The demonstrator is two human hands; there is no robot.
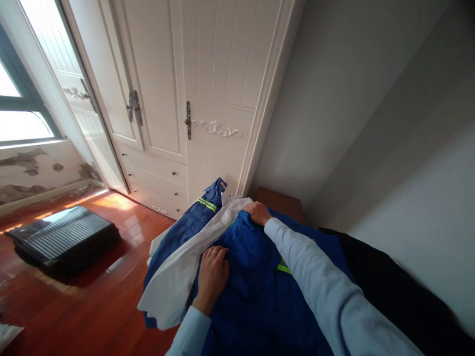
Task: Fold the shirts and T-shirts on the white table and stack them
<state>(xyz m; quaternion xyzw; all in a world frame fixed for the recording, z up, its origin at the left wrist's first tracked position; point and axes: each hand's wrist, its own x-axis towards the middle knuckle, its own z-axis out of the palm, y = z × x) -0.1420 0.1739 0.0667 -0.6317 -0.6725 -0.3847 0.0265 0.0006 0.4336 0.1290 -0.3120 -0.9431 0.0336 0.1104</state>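
Observation:
A blue work jacket [256,296] with yellow-green reflective strips lies spread out in front of me. My right hand [258,212] is closed on its upper edge, near the collar, gripping a fold of cloth. Lower down, my left hand [212,277] has its fingers bent over the cloth at the jacket's left side; the fingertips are partly hidden. Along that side runs a white garment [178,272], with its upper end close to my right hand. Beyond it lies another dark blue garment [181,222] with a reflective strip.
A black ribbed suitcase [70,237] lies on the glossy red-brown floor [96,316] at left. A white wardrobe [222,64] with drawers stands ahead. Black cloth [393,282] lies at right by the wall, and a brown wooden piece [280,200] shows behind the clothes.

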